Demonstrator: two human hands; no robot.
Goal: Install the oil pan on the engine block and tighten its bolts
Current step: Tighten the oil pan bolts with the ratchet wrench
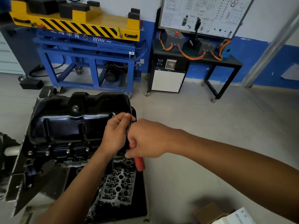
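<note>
The oil pan [77, 123] sits on the engine block [48, 160], with bolts [47, 153] along its near flange. At the pan's right end, the left hand [115, 135] has its fingers pinching what looks like the head of a red-handled wrench [140, 164]. The right hand [145, 139] has its fingers curled round the handle. Bolt tightening seems the step in hand. The next move calls for a steady handle swing with the head kept seated.

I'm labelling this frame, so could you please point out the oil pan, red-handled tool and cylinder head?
oil pan [64, 126]: head view, near wall
red-handled tool [140, 164]: head view, handle's lower end
cylinder head [119, 186]: head view, middle

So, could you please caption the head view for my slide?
Left hand and right hand hold a red-handled tool at the oil pan edge.
</note>
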